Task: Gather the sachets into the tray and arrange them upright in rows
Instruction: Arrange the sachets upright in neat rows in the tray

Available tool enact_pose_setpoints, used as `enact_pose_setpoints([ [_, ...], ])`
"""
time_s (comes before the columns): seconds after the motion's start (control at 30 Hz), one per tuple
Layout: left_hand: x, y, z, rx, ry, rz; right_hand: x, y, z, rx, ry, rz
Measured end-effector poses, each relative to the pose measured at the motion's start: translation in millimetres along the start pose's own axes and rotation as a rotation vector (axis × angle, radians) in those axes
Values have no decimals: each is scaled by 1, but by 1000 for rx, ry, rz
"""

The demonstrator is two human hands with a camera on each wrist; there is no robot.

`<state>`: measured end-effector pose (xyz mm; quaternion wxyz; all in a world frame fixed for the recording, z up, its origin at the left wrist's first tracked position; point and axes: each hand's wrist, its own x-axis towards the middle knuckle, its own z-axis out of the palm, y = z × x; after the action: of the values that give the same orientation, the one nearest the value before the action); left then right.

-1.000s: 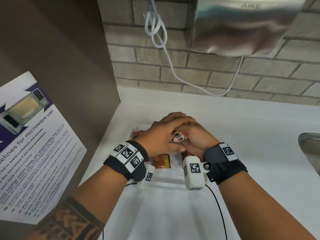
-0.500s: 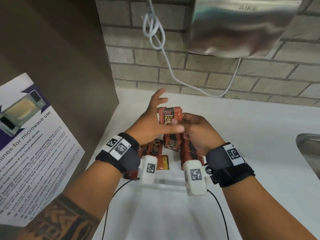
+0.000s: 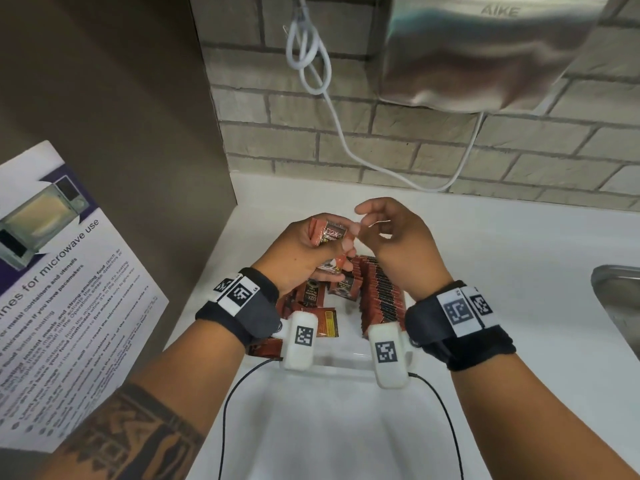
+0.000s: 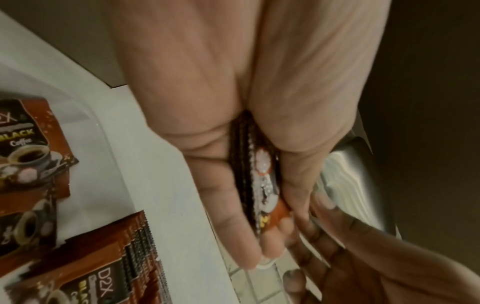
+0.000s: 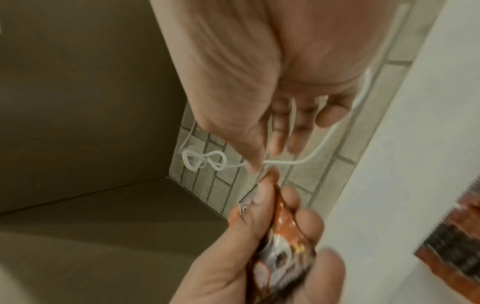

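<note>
Sachets (image 3: 328, 233) in a small stack sit gripped in the left hand (image 3: 304, 252) above the tray (image 3: 341, 358), long axis roughly upright, printed face tilted toward the camera. Right hand (image 3: 398, 237) hovers just beside, fingers (image 5: 283, 131) loosely curled, holding nothing. A row of sachets (image 3: 381, 296) stands upright in the tray on the white table (image 3: 502, 271); loose sachets (image 3: 317, 299) lie flat beside it.

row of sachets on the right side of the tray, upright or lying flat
Upright: the row of sachets stands on edge, packed face to face along the tray's right side; loose sachets beside it lie flat.
</note>
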<state>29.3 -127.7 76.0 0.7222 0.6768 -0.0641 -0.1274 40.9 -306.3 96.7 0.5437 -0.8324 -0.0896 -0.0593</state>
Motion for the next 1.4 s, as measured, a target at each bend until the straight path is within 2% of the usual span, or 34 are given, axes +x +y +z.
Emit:
enact_pose_setpoints([
  [0.07, 0, 0, 3, 36, 38, 42, 5, -2, -3, -59, -95, 12],
  [0.2, 3, -6, 5, 10, 75, 112, 10, -1, -5, -18, -124, 37],
  [0.33, 5, -12, 0, 40, -32, 21, 14, -2, -10, 27, -121, 42],
  [0.43, 8, -16, -3, 45, -82, -23, 17, -2, -12, -88, -173, 71],
  [0.57, 8, -19, -5, 96, -44, -37, 19, -1, -8, -207, -152, 23],
  [0.7, 6, -25, -13, 176, 9, -58, 19, 6, -3, -351, -194, -42],
  [0.83, 5, -30, -15, 219, 45, -24, 20, 11, 0, -390, -202, -66],
  [0.97, 8, -37, -18, 321, 132, -14, 24, 9, -2, -484, -284, -47],
  [1.03, 8, -43, -24, 400, 156, -61, 25, 12, -3, -512, -297, -32],
  [1.2, 0, -52, -40, 571, 104, -343, 23, 30, 0, -523, -323, 34],
  [1.33, 1, -53, -38, 815, 54, -413, 22, 45, 10, -545, -367, 125],
  [1.4, 4, -55, -34, 866, -27, -489, 22, 49, 16, -597, -404, 139],
])
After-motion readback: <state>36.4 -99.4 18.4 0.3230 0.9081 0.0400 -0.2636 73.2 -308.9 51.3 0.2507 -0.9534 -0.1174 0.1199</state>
